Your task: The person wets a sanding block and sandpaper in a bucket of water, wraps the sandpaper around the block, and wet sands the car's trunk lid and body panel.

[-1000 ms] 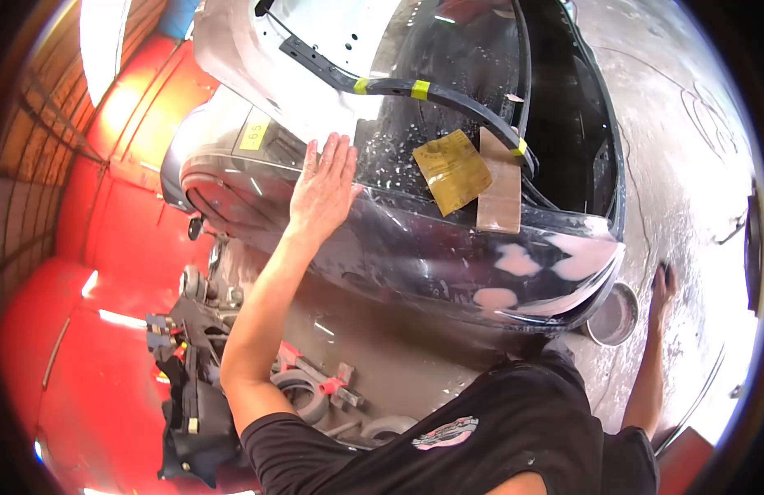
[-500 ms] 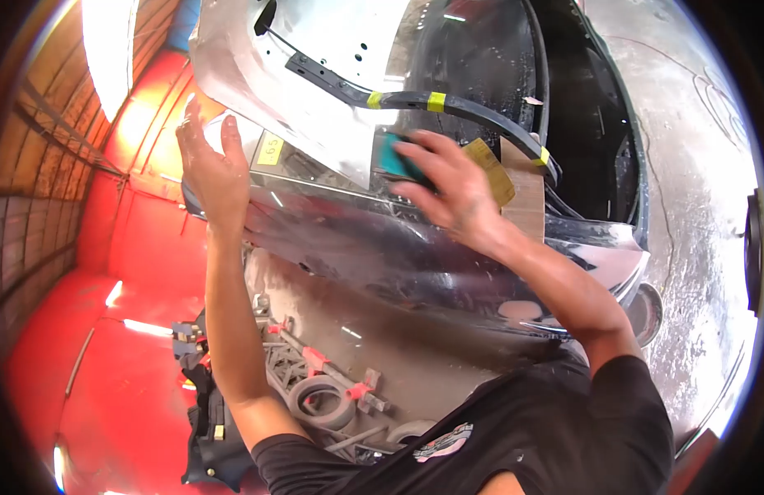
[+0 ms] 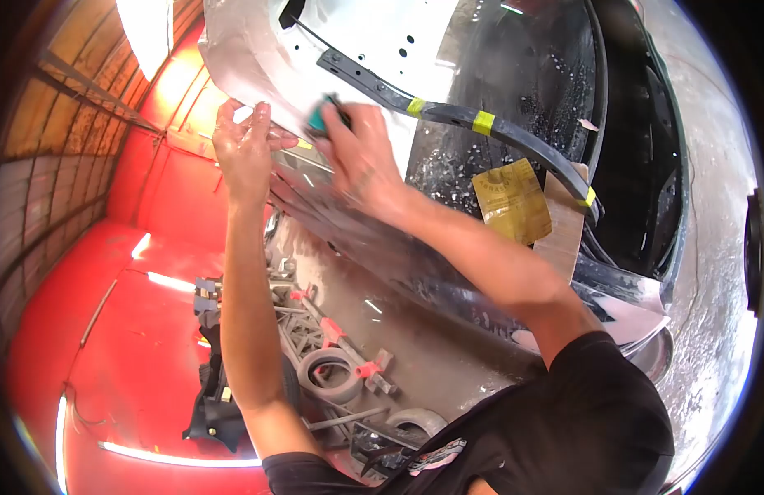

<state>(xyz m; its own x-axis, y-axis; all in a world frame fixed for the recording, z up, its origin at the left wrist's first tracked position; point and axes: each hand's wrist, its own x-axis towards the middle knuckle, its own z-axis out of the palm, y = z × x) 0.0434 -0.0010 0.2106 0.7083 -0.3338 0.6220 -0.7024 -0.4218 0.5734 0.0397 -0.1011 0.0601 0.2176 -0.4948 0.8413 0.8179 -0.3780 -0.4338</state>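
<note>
My right hand (image 3: 364, 157) is closed around a teal sanding block (image 3: 319, 117), slightly blurred, at the lower edge of a pale bare panel (image 3: 378, 41) of a car body. Most of the block is hidden by my fingers. Just to the left, my left hand (image 3: 246, 153) is raised by the same panel edge, with its fingers apart and nothing visible in it. A dark trim strip (image 3: 448, 111) with yellow tape runs across the panel and the dark, dusty window area.
A creased yellow sheet (image 3: 512, 202) and a piece of cardboard (image 3: 561, 223) lie on the car at right. Below are a tire (image 3: 330, 375), metal stands with red parts (image 3: 332, 332) and black parts (image 3: 213, 404). A red wall (image 3: 85, 289) stands at left.
My right hand has moved left along the panel edge with the sanding block, closer to my left hand. The view has shifted, and the yellow sheet is now more exposed.
</note>
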